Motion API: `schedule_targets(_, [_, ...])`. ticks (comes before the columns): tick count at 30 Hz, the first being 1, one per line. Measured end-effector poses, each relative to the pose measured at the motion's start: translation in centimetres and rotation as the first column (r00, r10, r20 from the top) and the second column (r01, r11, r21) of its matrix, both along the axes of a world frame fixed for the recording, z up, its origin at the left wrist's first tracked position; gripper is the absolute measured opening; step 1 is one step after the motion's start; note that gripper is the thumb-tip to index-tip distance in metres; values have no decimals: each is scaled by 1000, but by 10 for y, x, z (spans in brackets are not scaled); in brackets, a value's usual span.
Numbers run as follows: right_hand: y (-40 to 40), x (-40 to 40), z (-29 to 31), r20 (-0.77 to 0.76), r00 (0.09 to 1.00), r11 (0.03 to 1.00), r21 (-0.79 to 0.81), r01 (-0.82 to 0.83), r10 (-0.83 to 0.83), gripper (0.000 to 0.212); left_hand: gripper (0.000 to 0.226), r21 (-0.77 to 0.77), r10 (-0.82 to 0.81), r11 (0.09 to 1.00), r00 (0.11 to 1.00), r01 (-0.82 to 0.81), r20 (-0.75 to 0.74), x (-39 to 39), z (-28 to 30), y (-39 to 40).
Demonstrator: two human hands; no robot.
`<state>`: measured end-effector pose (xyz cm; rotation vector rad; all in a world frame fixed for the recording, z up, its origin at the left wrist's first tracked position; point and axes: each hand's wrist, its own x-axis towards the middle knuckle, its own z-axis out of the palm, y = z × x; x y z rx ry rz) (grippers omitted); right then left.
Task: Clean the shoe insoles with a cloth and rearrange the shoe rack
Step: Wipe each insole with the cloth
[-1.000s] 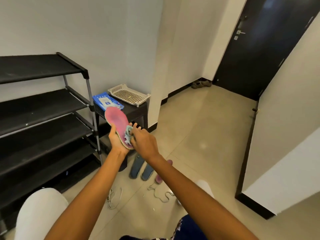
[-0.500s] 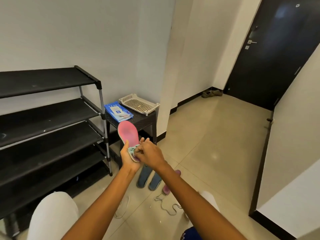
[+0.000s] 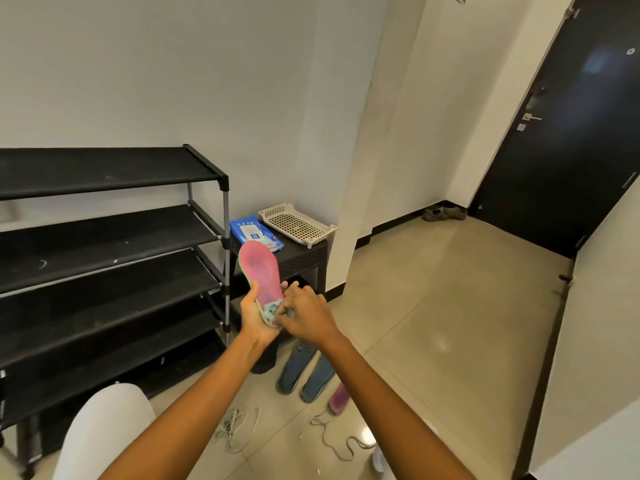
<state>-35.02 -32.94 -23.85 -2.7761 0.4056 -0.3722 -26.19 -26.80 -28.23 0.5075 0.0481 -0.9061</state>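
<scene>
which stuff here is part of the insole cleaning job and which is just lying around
In use: pink insole held by left hand; cloth pinched by right hand; floor insoles; shoe rack.

Lying about: wipes pack, plastic tray, laces, shoes by door.

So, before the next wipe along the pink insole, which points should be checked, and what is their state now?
1. Left hand holds the pink insole firmly at its lower end: ok.
2. Right hand pinches the cloth against the insole: ok.
3. Upper part of the insole is uncovered for wiping: ok.
4. Insole surface is clean: not ok, a dark patch shows near the top.
5. Other insoles wait on the floor: ok, two blue insoles and a purple insole lie there.
6. Shoe rack shelves are ready for rearranging: cannot tell.
</scene>
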Motion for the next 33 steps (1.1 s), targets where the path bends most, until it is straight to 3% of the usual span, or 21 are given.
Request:
schedule_targets(2, [-7,3,-1,46,990,986,-93,137,-134,18,59,-7,-28,1000,1000,28,3,-7,4,-6])
schedule_targets(4, [-8,4,-3,111,974,977,-54,204,-197,19,55,16,-23,1000,1000,23,12,-12,9,-8])
schedule_targets(9, [6,-13,-13,170,985,992,123,-23,2,14,51,54,-59,997,997,56,42,1,5,-3])
schedule_targets(13, [-10,-8,-15,361,880,931,302,203,-310,13,57,8,-102,995,991,102,89,-6,11,-7])
schedule_targets(19, [-9,-11,-30,305,942,990,40,137,-143,34,50,-9,-153,988,987,153,51,-6,14,-10])
schedule_targets(22, [4,-9,-37,365,924,992,-6,130,-119,29,50,5,-153,988,987,153,47,0,12,-10])
schedule_targets(26, [-1,-7,-30,357,934,954,-276,120,-14,28,47,-9,-138,990,990,138,26,2,11,-6])
schedule_targets(30, [-15,6,-13,247,950,951,-196,241,-190,25,41,-5,-88,996,995,88,38,-11,14,-9])
schedule_targets(33, [5,3,-24,291,956,975,-199,101,-39,29,46,-24,-77,997,997,77,11,-5,10,-5])
